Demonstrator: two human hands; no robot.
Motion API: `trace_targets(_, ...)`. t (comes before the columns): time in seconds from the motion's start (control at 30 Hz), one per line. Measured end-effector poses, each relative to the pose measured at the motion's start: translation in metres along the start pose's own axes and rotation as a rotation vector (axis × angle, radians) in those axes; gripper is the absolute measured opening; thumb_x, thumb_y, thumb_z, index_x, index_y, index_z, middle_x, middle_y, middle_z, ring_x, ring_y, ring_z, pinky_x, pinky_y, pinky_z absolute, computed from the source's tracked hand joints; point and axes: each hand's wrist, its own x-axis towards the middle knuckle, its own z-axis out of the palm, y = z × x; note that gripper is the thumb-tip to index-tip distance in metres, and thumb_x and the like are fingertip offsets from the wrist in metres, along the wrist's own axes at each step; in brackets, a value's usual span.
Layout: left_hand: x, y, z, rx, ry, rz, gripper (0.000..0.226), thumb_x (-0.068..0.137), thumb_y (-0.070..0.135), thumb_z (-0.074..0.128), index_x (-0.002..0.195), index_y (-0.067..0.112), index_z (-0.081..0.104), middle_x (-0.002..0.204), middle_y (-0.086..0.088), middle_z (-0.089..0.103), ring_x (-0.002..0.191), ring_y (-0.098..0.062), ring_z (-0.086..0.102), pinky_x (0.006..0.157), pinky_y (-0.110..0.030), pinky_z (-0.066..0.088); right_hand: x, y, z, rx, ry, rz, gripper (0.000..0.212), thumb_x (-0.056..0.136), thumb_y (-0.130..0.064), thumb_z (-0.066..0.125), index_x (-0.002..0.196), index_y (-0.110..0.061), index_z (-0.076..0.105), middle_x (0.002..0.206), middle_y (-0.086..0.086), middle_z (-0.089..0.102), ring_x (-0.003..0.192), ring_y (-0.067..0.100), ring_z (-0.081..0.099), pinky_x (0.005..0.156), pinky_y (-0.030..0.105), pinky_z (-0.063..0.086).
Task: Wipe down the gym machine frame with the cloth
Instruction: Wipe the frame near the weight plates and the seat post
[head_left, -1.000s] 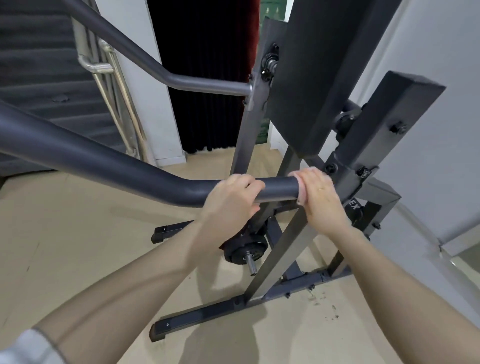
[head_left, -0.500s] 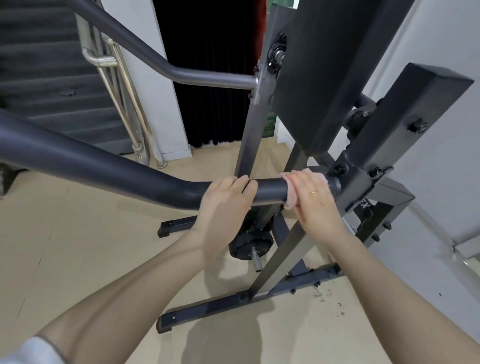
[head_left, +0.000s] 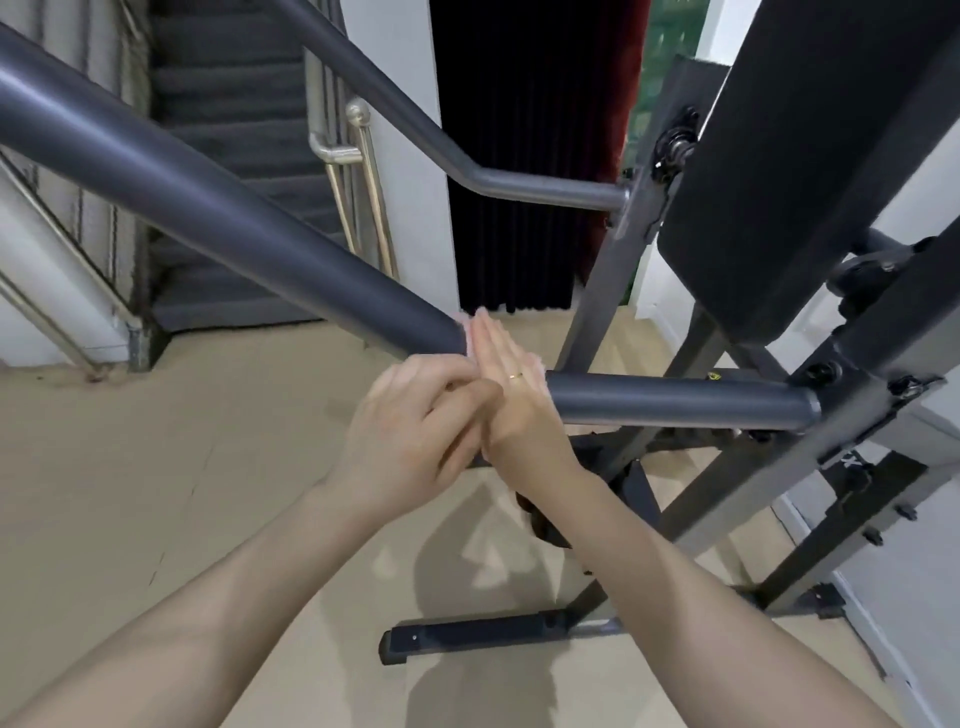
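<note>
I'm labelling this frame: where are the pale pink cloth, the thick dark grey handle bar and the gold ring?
pale pink cloth (head_left: 469, 338), head view, edge beside fingers
thick dark grey handle bar (head_left: 675, 402), head view, horizontal section
gold ring (head_left: 516, 375), head view, band

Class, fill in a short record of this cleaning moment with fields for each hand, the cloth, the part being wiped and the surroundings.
left hand: fingers curled, beside the right hand; contact with the bar unclear
right hand: flat, fingers straight, pressing the cloth on the bar
cloth: pale pink, only an edge visible under the right hand
part being wiped: grey handle bar at its bend
surroundings: beige floor, staircase, dark curtain
</note>
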Motion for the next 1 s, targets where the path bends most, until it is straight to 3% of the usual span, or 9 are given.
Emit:
trace_targets(0.1, -0.021, -0.019, -0.021, -0.110, 0.206, -0.199, 0.016, 0.084, 0.009, 0.048, 0.099, 0.014, 0.050, 0.092, 0.001, 0.042, 0.080, -0.013, 0.042, 0.073, -0.016, 0.035, 0.043, -0.045, -0.012, 0.166, 0.051, 0.030, 0.062, 0.095, -0.011, 0.047, 0.150, -0.011, 0.018, 0.157, 0.004, 0.020, 0.142, 0.010, 0.014, 0.104, 0.009, -0.017)
trace_targets(0.2, -0.031, -0.035, -0.036, -0.353, 0.411, -0.560, 0.016, 0.085, 0.020, 0.049, 0.096, 0.029, 0.045, 0.091, 0.006, 0.040, 0.077, -0.008, 0.041, 0.073, -0.014, 0.037, 0.069, -0.083, -0.009, 0.185, 0.127, -0.031, 0.070, 0.090, -0.008, 0.054, 0.151, -0.012, 0.019, 0.156, -0.001, 0.022, 0.140, 0.015, 0.019, 0.111, 0.033, 0.006)
trace_targets(0.27, -0.029, -0.049, -0.047, -0.576, 0.542, -0.760, 0.025, 0.086, 0.022, 0.052, 0.104, 0.034, 0.040, 0.093, 0.008, 0.042, 0.078, 0.000, 0.046, 0.073, -0.012, 0.039, 0.072, -0.088, -0.009, 0.121, 0.165, -0.094, 0.072, 0.089, -0.007, 0.057, 0.150, -0.012, 0.019, 0.155, -0.009, 0.017, 0.140, 0.016, 0.022, 0.111, 0.039, 0.017)
trace_targets(0.33, -0.019, -0.063, -0.059, -0.743, 0.593, -0.843, 0.035, 0.086, 0.025, 0.050, 0.117, 0.034, 0.035, 0.102, 0.007, 0.048, 0.084, 0.005, 0.052, 0.076, -0.011, 0.043, 0.062, -0.075, -0.010, 0.061, 0.150, -0.112, 0.068, 0.091, -0.006, 0.056, 0.148, -0.012, 0.019, 0.156, -0.003, 0.016, 0.142, 0.019, 0.025, 0.115, 0.042, 0.024)
trace_targets(0.43, -0.010, -0.080, -0.075, -0.913, 0.529, -0.831, 0.044, 0.090, 0.034, 0.046, 0.126, 0.048, 0.026, 0.126, 0.002, 0.056, 0.113, -0.004, 0.055, 0.092, -0.023, 0.047, 0.040, -0.070, -0.010, 0.044, 0.180, 0.052, 0.063, 0.089, 0.000, 0.056, 0.146, -0.007, 0.029, 0.152, 0.006, 0.033, 0.138, 0.025, 0.034, 0.108, 0.048, 0.032)
trace_targets(0.5, -0.007, -0.087, -0.083, -0.994, 0.487, -0.798, 0.044, 0.094, 0.034, 0.044, 0.131, 0.051, 0.027, 0.128, 0.001, 0.059, 0.117, -0.009, 0.056, 0.093, -0.030, 0.046, 0.049, -0.086, -0.009, 0.041, 0.206, 0.162, 0.062, 0.089, 0.000, 0.056, 0.146, -0.008, 0.033, 0.150, 0.006, 0.037, 0.136, 0.026, 0.036, 0.106, 0.051, 0.032)
trace_targets(0.7, -0.008, -0.093, -0.097, -1.292, 0.400, -0.815, 0.043, 0.102, 0.028, 0.035, 0.144, 0.040, 0.031, 0.132, -0.002, 0.058, 0.119, -0.020, 0.057, 0.106, -0.048, 0.038, 0.115, -0.143, -0.006, -0.052, 0.317, -0.170, 0.070, 0.089, 0.000, 0.053, 0.150, -0.009, 0.019, 0.157, 0.005, 0.022, 0.143, 0.023, 0.026, 0.107, 0.051, 0.034)
trace_targets(0.83, -0.015, -0.099, -0.100, -1.364, 0.326, -0.795, 0.043, 0.101, 0.035, 0.035, 0.144, 0.041, 0.031, 0.134, 0.005, 0.056, 0.118, -0.013, 0.057, 0.106, -0.042, 0.039, 0.079, -0.113, 0.010, -0.241, 0.370, -0.143, 0.078, 0.084, 0.010, 0.059, 0.146, -0.010, 0.015, 0.156, 0.008, 0.016, 0.140, 0.034, 0.030, 0.103, 0.054, 0.037)
trace_targets(1.0, -0.029, -0.102, -0.091, -1.418, 0.236, -0.785, 0.040, 0.099, 0.037, 0.033, 0.138, 0.042, 0.030, 0.131, 0.012, 0.056, 0.121, -0.007, 0.054, 0.105, -0.031, 0.039, 0.079, -0.130, 0.015, -0.196, 0.443, 0.184, 0.071, 0.085, 0.008, 0.050, 0.149, -0.009, 0.025, 0.152, 0.009, 0.032, 0.138, 0.028, 0.034, 0.103, 0.055, 0.033)
